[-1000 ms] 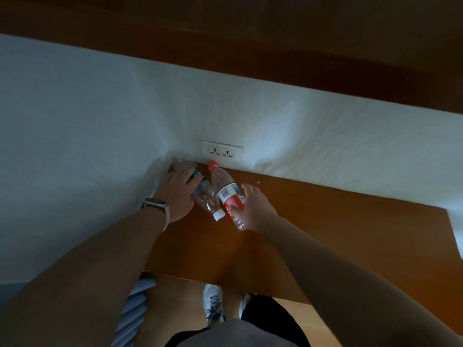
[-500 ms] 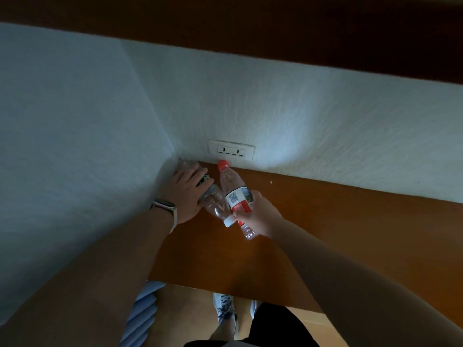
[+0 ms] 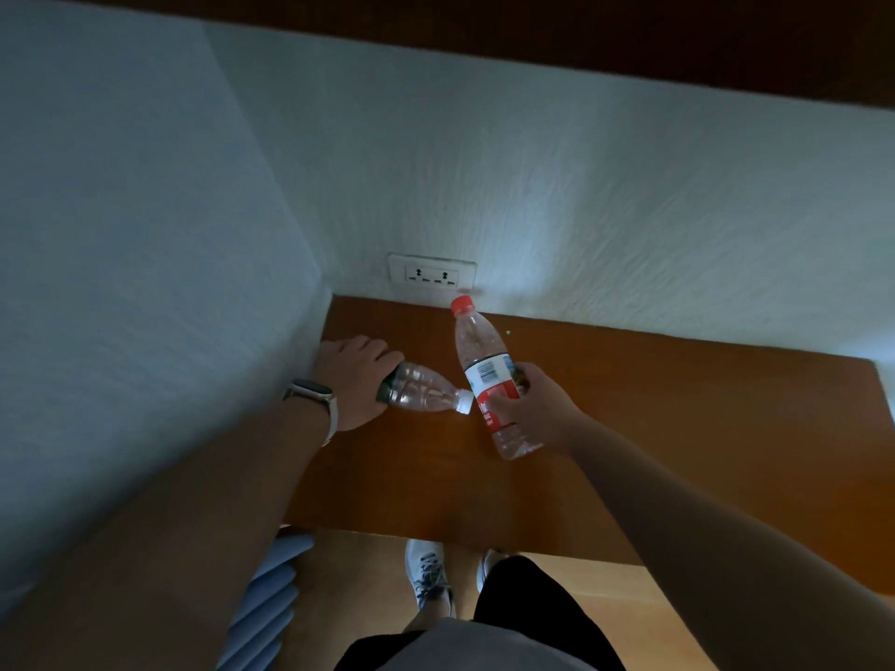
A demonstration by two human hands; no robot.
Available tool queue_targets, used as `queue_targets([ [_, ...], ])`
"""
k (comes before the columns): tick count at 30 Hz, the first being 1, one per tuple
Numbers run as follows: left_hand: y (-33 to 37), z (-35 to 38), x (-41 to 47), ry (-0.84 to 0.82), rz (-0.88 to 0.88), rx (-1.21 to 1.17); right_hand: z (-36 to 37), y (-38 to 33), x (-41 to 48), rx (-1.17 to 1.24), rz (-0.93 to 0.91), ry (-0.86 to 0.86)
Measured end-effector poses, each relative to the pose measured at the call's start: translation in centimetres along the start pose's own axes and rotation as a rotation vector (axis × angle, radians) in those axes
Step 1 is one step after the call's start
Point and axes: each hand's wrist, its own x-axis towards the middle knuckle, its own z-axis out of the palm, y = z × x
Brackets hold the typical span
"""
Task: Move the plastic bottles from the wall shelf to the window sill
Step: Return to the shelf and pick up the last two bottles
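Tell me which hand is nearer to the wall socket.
Left, narrowly. The left hand grips the white-capped bottle near the shelf's corner, below and left of the wall socket. The right hand holds the red-capped bottle lower, to the socket's right.

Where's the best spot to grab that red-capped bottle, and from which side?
Around the labelled middle, coming from its right side, much as the right hand does now. The red-capped bottle is a slim cylinder, its cap pointing toward the wall, so fingers wrap its waist easily. The narrow neck would probably let it swing, and the white-capped bottle in the left hand crowds its left.
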Motion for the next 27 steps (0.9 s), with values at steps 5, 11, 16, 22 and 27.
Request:
queue_targets([
  [5, 2.0, 0.1, -2.1, -0.050, -0.131, -0.104, -1.4, 0.4, -3.4, 0.073, -0.064, 0.027],
  [11, 4.5, -0.2, -4.9, 0.016, -0.337, -0.403, -2.6, -0.2, -6.8, 0.189, -0.125, 0.063],
  [16, 5.5, -1.0, -6.4, 0.129, -0.492, -0.856, -3.2, -1.0, -8.5, 0.217, -0.177, 0.058],
  [22, 8.1, -3.1, -8.5, 0.285, -0.623, -1.264, -3.2, -1.2, -8.9, 0.235, -0.227, -0.010],
  [27, 10.3, -5.7, -9.8, 0.394, -0.684, -1.436, -3.5, -1.9, -8.3, 0.265, -0.237, -0.090],
])
